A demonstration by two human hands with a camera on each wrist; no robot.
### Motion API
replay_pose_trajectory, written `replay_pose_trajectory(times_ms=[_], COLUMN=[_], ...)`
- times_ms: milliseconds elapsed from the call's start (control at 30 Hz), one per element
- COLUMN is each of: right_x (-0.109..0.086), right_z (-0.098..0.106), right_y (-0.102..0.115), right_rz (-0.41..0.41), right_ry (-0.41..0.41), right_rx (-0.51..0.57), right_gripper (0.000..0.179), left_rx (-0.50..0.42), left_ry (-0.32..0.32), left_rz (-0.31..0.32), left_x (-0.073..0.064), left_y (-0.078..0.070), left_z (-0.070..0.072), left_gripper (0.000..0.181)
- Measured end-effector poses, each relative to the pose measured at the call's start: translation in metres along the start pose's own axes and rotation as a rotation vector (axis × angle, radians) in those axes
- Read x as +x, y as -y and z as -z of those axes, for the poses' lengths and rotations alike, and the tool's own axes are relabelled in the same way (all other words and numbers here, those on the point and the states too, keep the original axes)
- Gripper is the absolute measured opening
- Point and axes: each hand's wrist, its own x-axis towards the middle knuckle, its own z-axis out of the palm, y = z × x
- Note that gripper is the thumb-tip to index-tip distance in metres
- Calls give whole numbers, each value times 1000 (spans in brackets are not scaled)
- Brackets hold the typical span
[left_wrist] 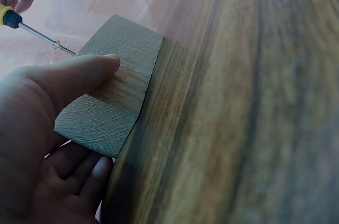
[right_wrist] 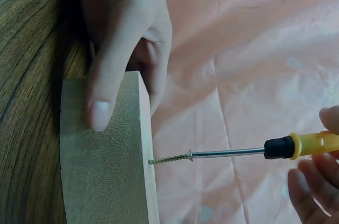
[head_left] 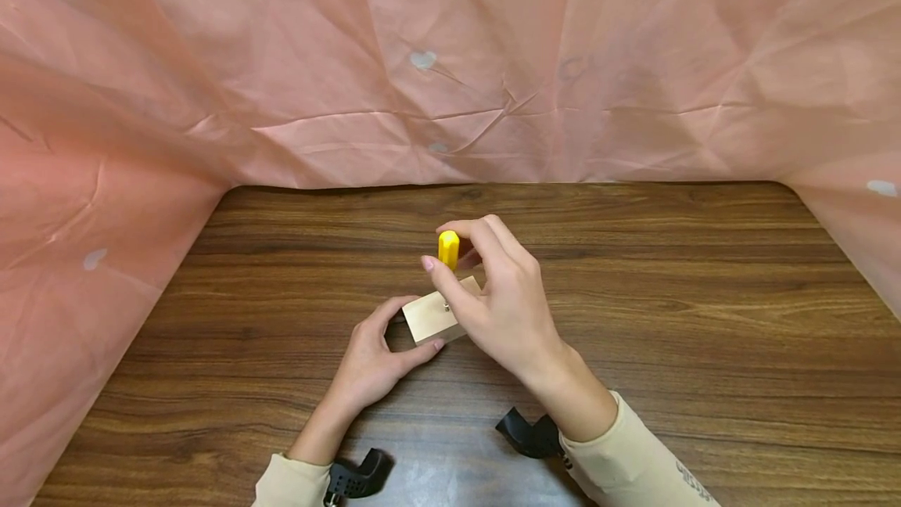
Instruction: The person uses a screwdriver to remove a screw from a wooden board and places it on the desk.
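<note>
My left hand (head_left: 369, 354) grips the near-left end of a pale wooden block (head_left: 431, 318), thumb on its near side and fingers round the far side. Out of the block's upper face stands a gold-coloured screw (right_wrist: 170, 159), with most of its thread exposed. A screwdriver (right_wrist: 228, 153) with a yellow handle and black collar stands upright, its tip at the screw head. Around the handle curl the thumb and fingers of my right hand (head_left: 503, 300), loosely, with gaps showing beside it. That hand covers the block's right end in the head view.
The block rests on a brown wood-grain table (head_left: 669, 272). Pink cloth (head_left: 507, 61) with pale heart marks hangs along the back and both sides. Black wrist mounts (head_left: 531, 435) sit by both sleeves near the front.
</note>
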Motion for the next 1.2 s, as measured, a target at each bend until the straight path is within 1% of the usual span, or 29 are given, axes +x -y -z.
replay_pose_trajectory(times_ms=[100, 233, 267, 333, 400, 500, 600, 667, 733, 833, 967, 1033, 1100, 1200], right_x=[0, 1, 1, 0, 0, 0, -1, -2, -2, -2, -2, -3, -4, -5], right_z=[0, 2, 2, 1, 0, 1, 3, 4, 5, 5, 7, 7, 6, 3], right_y=[1, 2, 2, 1, 1, 0, 1, 2, 3, 3, 3, 3, 3, 1], right_rz=[32, 14, 7, -5, 5, 26, 12, -17, -45, -79, -139, -173, -188, -159], right_ry=[-6, -5, -7, -5, -8, -3, 42, 99, 153, 187, 151, 127, 102, 64], right_rx=[-18, 2, 2, 2, -12, -39, -115, -158, -171, -110, -16, 33, 68, 108], right_gripper=[34, 43, 43, 37, 29, 25, 29, 36, 41, 47, 55, 53, 47, 38], left_rx=[-2, -9, -11, -16, -17, -14, -14, -14, -13, -11, -16, -21, -27, -31], left_ry=[2, 1, 2, 5, 8, 13, 20, 22, 26, 30, 33, 33, 34, 30], left_rz=[1, -3, -6, -7, -10, -11, -11, -9, -8, -12, -23, -24, -23, -19], left_x=[0, 0, 0, 1, 1, 2, 3, 4, 4, 5, 7, 7, 7, 7], left_y=[1, 1, 1, 1, 2, 2, 1, 0, 0, 0, 1, 2, 3, 6], left_z=[0, 0, -1, -1, -2, -2, -2, -2, -3, -3, -4, -4, -4, -4], left_gripper=[55, 55, 55, 55, 55, 55, 55, 55, 54, 54, 54, 54, 54, 54])
